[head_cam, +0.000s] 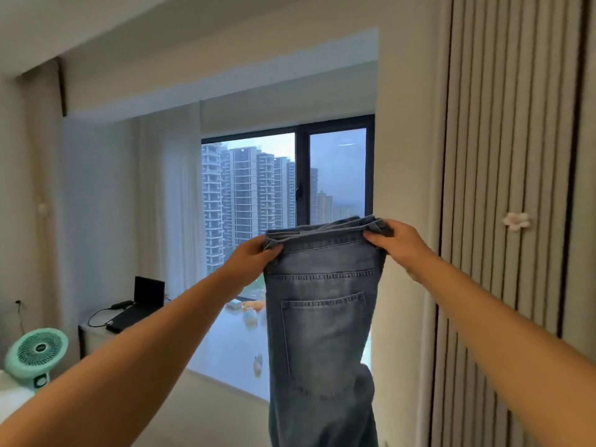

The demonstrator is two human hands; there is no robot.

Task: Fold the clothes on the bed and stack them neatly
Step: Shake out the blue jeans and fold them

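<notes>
Jeans [322,317], grey and faded, hang at arm's length in front of me, folded lengthwise with one back pocket facing me and the legs dropping out of sight below. My left hand [250,258] pinches the left end of the waistband, thumb on the near side; my right hand [395,241] grips the right end, fingers curled over the denim, so both hands hold the pair up in the air with arms stretched forward. To my lower left a mint-green fan [35,353] stands on a white surface. Further back, a laptop [138,306] sits open on a small white table [92,333], its cable trailing over the top. On my right, striped curtains [503,188] hang with a white flower clip [516,221]. Beyond the jeans, a wide windowsill [232,346] holds a few small items too blurred to identify, and the window [287,188] looks onto tall apartment towers.
</notes>
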